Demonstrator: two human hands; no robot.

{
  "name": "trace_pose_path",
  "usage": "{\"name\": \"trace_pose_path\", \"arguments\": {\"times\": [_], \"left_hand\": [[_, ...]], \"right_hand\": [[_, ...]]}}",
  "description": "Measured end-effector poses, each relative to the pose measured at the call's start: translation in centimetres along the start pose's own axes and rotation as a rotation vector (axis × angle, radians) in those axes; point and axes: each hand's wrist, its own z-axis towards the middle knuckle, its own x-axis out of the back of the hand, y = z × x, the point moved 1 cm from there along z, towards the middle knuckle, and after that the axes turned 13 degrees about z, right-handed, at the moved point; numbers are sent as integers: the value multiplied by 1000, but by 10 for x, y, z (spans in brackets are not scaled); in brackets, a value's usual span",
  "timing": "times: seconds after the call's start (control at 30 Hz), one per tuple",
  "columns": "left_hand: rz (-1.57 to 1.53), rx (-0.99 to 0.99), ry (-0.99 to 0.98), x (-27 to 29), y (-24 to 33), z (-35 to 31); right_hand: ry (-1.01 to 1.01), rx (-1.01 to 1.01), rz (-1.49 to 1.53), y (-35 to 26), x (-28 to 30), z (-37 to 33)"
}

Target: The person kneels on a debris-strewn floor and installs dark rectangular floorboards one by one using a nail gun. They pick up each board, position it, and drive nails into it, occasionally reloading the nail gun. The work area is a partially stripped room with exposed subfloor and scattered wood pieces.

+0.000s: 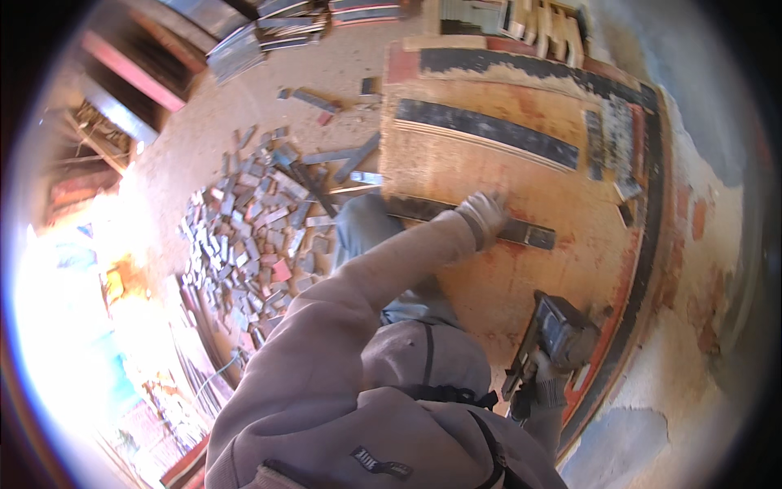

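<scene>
My left hand (484, 215), in a pale glove, reaches across the board and is closed over a long dark wooden strip (533, 235) lying on it. Both ends of that strip show on either side of the hand. Low on the right, my gloved right hand (544, 383) is wrapped round the handle of a black nail gun (564, 330), held over the board's near right part. The large tan wooden board (489, 285) has a dark, worn border. Farther up on it lies a stack of dark-topped strips (489, 134).
Small offcuts (244, 232) lie heaped on the floor to the left, with longer strips beside the board. At the board's right edge are short strips (621, 143). A peeling wall (705, 244) runs along the right. Pale wood pieces (546, 28) and dark planks (285, 28) stand at the back.
</scene>
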Motion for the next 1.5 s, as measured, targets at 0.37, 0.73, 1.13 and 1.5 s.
{"name": "trace_pose_path", "arguments": {"times": [0.37, 0.73, 1.13, 1.5], "left_hand": [[7, -37, -161, 60, -28, -24], [58, 535, 245, 142, -122, -180], [104, 107, 252, 101, -107, 62], [-103, -210, 327, 55, 70, 73]], "right_hand": [[-80, 67, 67, -52, -7, -24], [-125, 251, -421, -30, -11, -21], [35, 612, -441, -12, -29, -16], [10, 481, -209, 3, -37, -24]]}}
